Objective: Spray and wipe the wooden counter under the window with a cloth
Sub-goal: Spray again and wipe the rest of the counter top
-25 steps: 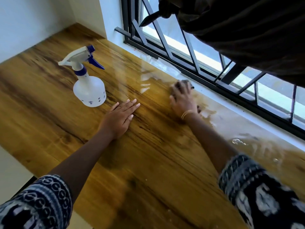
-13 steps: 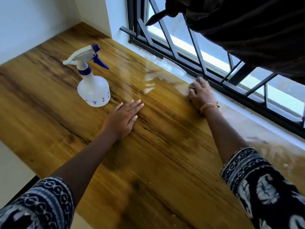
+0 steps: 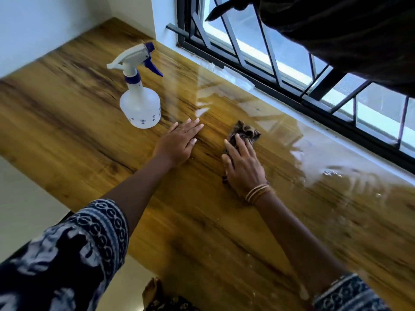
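Head view: right hand (image 3: 243, 167) pressing crumpled cloth (image 3: 243, 133) flat on wooden counter (image 3: 213, 232), right of spray bottle (image 3: 140, 104); left hand (image 3: 179, 144) spread, bracing beside bottle. Risk: smearing pooled wet film right of bottle, nudging bottle over.

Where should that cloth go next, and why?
Probably right, toward the window edge. The right hand presses the cloth mid-counter, while a wet, shiny patch lies on the counter to its right. The left hand rests flat beside the bottle.
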The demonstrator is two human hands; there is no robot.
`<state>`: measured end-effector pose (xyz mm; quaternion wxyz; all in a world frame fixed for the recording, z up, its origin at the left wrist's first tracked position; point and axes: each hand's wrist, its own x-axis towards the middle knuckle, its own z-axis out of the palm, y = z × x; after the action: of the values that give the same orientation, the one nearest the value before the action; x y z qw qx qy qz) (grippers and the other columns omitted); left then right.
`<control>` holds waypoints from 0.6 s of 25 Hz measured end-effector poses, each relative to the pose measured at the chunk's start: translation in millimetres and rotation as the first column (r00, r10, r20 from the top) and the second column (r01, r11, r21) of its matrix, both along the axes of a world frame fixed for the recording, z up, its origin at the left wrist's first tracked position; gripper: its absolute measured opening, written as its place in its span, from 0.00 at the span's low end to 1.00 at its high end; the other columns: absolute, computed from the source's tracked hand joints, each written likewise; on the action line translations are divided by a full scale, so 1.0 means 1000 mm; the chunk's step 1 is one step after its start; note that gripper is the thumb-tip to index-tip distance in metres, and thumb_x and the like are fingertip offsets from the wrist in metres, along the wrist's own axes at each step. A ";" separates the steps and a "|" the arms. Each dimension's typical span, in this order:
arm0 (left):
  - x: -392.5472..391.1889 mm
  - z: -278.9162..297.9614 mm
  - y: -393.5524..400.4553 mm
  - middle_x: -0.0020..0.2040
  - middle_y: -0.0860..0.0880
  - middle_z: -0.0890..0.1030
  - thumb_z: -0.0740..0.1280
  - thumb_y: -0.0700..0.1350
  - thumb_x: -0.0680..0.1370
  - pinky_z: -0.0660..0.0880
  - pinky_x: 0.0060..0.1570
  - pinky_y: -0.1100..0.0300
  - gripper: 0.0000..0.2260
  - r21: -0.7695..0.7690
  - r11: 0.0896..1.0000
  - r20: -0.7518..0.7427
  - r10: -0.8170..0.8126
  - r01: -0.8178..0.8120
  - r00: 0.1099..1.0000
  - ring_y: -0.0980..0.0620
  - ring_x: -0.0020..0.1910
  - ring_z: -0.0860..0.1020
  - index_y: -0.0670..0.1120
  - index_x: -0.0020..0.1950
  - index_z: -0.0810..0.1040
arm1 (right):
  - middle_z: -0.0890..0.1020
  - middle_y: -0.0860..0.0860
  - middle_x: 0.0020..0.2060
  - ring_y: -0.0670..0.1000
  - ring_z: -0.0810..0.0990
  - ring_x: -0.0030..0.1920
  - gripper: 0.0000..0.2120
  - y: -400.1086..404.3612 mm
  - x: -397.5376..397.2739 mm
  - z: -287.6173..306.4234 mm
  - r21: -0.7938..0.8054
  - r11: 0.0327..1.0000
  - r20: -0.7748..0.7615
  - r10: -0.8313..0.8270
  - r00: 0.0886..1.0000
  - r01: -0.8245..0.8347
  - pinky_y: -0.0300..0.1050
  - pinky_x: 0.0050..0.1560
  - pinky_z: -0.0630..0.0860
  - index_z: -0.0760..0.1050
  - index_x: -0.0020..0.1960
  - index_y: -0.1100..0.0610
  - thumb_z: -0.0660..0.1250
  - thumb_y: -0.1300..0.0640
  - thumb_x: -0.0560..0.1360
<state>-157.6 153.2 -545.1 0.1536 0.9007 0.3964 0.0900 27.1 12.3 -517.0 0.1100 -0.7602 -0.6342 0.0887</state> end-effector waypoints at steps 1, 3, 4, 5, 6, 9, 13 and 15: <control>-0.003 0.000 -0.001 0.78 0.53 0.58 0.54 0.47 0.82 0.51 0.75 0.51 0.23 -0.018 1.000 0.004 -0.018 0.018 1.000 0.54 0.78 0.54 0.52 0.78 0.58 | 0.64 0.58 0.75 0.60 0.65 0.73 0.24 0.009 0.016 0.010 0.034 0.998 0.003 0.043 0.999 -0.044 0.54 0.68 0.68 0.63 0.76 0.51 0.52 0.45 0.82; -0.018 0.001 -0.004 0.78 0.51 0.58 0.55 0.46 0.82 0.51 0.75 0.51 0.23 -0.047 0.997 0.041 -0.055 0.057 0.998 0.53 0.78 0.54 0.50 0.77 0.59 | 0.71 0.59 0.72 0.60 0.71 0.69 0.21 0.032 0.053 0.032 0.043 0.989 0.066 0.137 0.988 -0.140 0.54 0.66 0.71 0.68 0.73 0.52 0.61 0.52 0.81; -0.028 0.001 -0.007 0.78 0.51 0.58 0.56 0.45 0.82 0.51 0.75 0.51 0.23 -0.049 0.995 0.059 -0.079 0.082 0.995 0.52 0.78 0.54 0.50 0.77 0.59 | 0.72 0.59 0.70 0.61 0.73 0.68 0.20 0.039 0.068 0.037 -0.012 0.983 0.044 0.186 0.982 -0.185 0.54 0.66 0.71 0.70 0.72 0.52 0.63 0.54 0.80; -0.039 0.001 -0.010 0.78 0.51 0.59 0.57 0.45 0.82 0.51 0.75 0.52 0.23 -0.045 0.993 0.070 -0.103 0.107 0.992 0.52 0.78 0.55 0.49 0.77 0.59 | 0.73 0.59 0.69 0.61 0.74 0.66 0.20 0.040 0.077 0.039 -0.067 0.979 -0.018 0.190 0.982 -0.191 0.54 0.65 0.72 0.71 0.72 0.52 0.64 0.54 0.80; -0.051 0.001 -0.013 0.78 0.51 0.59 0.57 0.44 0.82 0.51 0.75 0.52 0.23 -0.046 0.991 0.074 -0.123 0.127 0.990 0.53 0.77 0.55 0.49 0.77 0.60 | 0.74 0.59 0.69 0.61 0.75 0.65 0.21 0.035 0.079 0.036 -0.085 0.987 -0.089 0.126 0.988 -0.134 0.53 0.62 0.73 0.69 0.73 0.50 0.63 0.52 0.80; -0.086 0.001 -0.019 0.78 0.52 0.59 0.56 0.43 0.82 0.52 0.75 0.53 0.23 -0.034 0.991 0.064 -0.126 0.128 0.990 0.53 0.77 0.55 0.50 0.77 0.59 | 0.62 0.61 0.76 0.63 0.65 0.73 0.35 -0.005 0.020 0.008 -0.091 0.976 -0.181 -0.213 0.960 0.200 0.59 0.67 0.68 0.52 0.79 0.47 0.57 0.34 0.77; -0.097 0.002 -0.026 0.78 0.53 0.59 0.55 0.44 0.82 0.53 0.75 0.53 0.22 -0.013 0.995 0.053 -0.100 0.101 0.994 0.54 0.77 0.55 0.51 0.77 0.59 | 0.64 0.65 0.73 0.67 0.66 0.72 0.33 -0.043 -0.092 -0.024 0.030 0.991 0.113 0.126 0.986 -0.130 0.64 0.68 0.68 0.58 0.77 0.48 0.53 0.33 0.77; -0.100 0.001 -0.027 0.78 0.54 0.58 0.55 0.44 0.83 0.52 0.75 0.53 0.22 -0.011 0.995 0.033 -0.101 0.102 0.994 0.55 0.77 0.54 0.51 0.78 0.58 | 0.68 0.61 0.70 0.64 0.72 0.65 0.25 -0.019 -0.064 -0.024 0.087 0.961 0.147 0.248 0.958 -0.262 0.63 0.62 0.74 0.67 0.69 0.47 0.57 0.36 0.76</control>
<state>-257.8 126.3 -544.1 0.1702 0.9170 0.3481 0.0942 -36.9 -6.9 -540.6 0.0944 -0.6694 -0.7367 0.0169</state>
